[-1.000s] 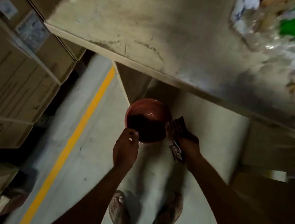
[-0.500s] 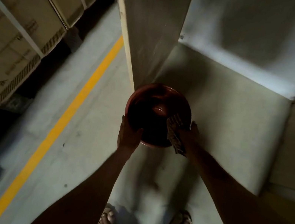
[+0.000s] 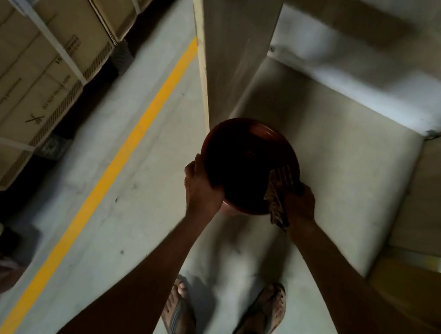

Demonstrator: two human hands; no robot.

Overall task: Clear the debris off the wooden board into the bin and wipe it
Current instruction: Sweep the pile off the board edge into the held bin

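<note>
The fingers (image 3: 198, 167) of the left hand (image 3: 203, 190) curl over the near left rim of the bin (image 3: 247, 154) and grip it. The fingers (image 3: 294, 192) of the right hand (image 3: 300, 206) grip the near right rim and clamp a folded cloth (image 3: 278, 198) against it. One end of the cloth lies over the rim and the other hangs below the hand.

Purpose of the two-handed hold: the bin is wide and round, so grips on opposite sides probably keep it level and stop it from tipping. Trapping the cloth under the same grip keeps the wiping tool with the bin, with no third point of carry required.

The bin is a dark reddish round vessel, mouth up. Its interior is in deep shadow and the contents cannot be determined. It appears to be held clear of the floor (image 3: 331, 162), in front of the person's sandalled feet (image 3: 264, 317).

An upright panel (image 3: 229, 40), probably the side of the counter, stands just beyond the bin. The top of the wooden board is out of view, so its condition cannot be assessed.

A yellow line (image 3: 128, 151) runs along the floor on the left. Strapped cardboard boxes (image 3: 27, 61) are stacked beyond it.
</note>
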